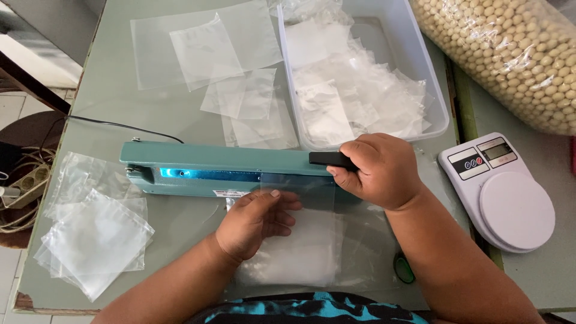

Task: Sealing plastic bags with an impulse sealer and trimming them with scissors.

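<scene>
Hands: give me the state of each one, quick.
Left hand: fingers flat, pressing a clear plastic bag at the teal heat sealer.
Right hand: closed on the sealer's black handle.

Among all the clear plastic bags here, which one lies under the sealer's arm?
The clear plastic bag flattened by the left hand: only its top edge sits under the teal heat sealer, whose black handle the right hand grips.

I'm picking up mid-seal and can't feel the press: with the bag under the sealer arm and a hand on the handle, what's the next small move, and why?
Probably press the handle down fully. The right hand grips the black handle of the teal sealer, the left hand flattens the clear bag with its edge lying under the arm, yet a gap seems to remain along the arm.
</scene>
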